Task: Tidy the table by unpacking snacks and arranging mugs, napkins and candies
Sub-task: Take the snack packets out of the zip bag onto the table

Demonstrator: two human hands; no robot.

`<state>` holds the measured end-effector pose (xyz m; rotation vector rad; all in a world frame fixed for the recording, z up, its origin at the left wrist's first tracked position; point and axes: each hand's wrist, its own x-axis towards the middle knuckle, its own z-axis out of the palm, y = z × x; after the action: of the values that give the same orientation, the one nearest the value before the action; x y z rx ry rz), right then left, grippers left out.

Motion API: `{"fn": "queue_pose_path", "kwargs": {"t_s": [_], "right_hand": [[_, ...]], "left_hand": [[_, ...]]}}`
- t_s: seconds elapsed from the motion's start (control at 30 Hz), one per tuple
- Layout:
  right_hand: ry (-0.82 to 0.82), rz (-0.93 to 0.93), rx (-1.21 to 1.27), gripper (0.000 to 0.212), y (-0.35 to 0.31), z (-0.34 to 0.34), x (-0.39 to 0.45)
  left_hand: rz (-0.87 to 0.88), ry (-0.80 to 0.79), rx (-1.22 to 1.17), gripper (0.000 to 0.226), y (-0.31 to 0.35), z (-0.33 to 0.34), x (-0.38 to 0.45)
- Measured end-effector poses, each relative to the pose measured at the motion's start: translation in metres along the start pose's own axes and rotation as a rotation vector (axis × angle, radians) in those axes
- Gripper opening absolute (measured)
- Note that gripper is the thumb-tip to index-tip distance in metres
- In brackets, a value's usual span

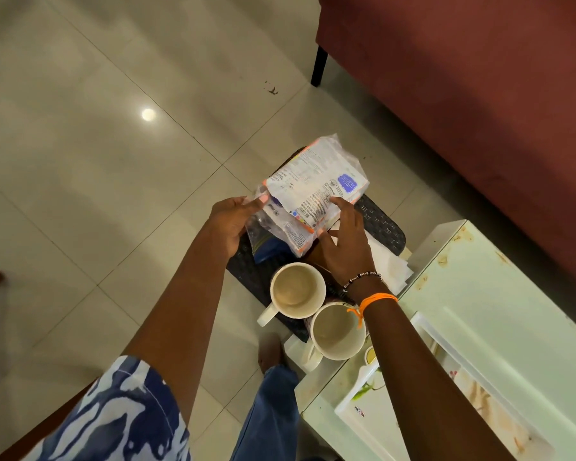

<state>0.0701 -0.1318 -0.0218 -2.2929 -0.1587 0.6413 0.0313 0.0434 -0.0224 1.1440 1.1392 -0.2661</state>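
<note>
A white snack packet [316, 188] with orange edges and printed text is held above a dark woven tray [384, 224]. My left hand [233, 221] pinches its clear plastic end on the left. My right hand [343, 237] holds its lower right side with spread fingers. Two cream mugs stand below my hands: one [296, 291] on the tray, the other [338, 331] at the table's corner. White napkins [391, 264] lie on the tray under my right wrist. A blue packet [268, 251] shows beneath the snack packet.
A pale green table [499, 294] with stains fills the lower right, carrying a white tray [363, 404] and a small yellow object [370, 354]. A maroon sofa [479, 94] stands behind. Tiled floor [97, 161] spreads to the left.
</note>
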Motion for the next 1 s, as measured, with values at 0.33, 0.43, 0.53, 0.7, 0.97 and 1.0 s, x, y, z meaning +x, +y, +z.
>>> {"fn": "queue_pose_path", "kwargs": {"t_s": [0.33, 0.43, 0.53, 0.7, 0.97, 1.0], "right_hand": [[-0.144, 0.058, 0.094, 0.051, 0.000, -0.017, -0.007], [-0.102, 0.067, 0.118, 0.046, -0.001, -0.023, -0.015], [0.062, 0.151, 0.348, 0.036, -0.007, -0.038, -0.027], [0.123, 0.391, 1.283, 0.034, 0.000, -0.087, -0.064], [0.037, 0.298, 1.737, 0.042, 0.087, -0.141, -0.170], [0.068, 0.314, 1.740, 0.037, 0.101, -0.144, -0.187]], "left_hand": [[0.444, 0.125, 0.032, 0.029, 0.029, 0.031, -0.015], [0.650, 0.155, 0.149, 0.023, 0.039, 0.050, -0.033], [0.871, 0.135, 0.223, 0.017, 0.042, 0.069, -0.063], [1.089, -0.070, 0.290, 0.021, 0.012, 0.102, -0.131], [1.446, -0.206, 0.801, 0.021, -0.106, 0.140, -0.227], [1.445, -0.227, 0.839, 0.021, -0.121, 0.144, -0.241]]}}
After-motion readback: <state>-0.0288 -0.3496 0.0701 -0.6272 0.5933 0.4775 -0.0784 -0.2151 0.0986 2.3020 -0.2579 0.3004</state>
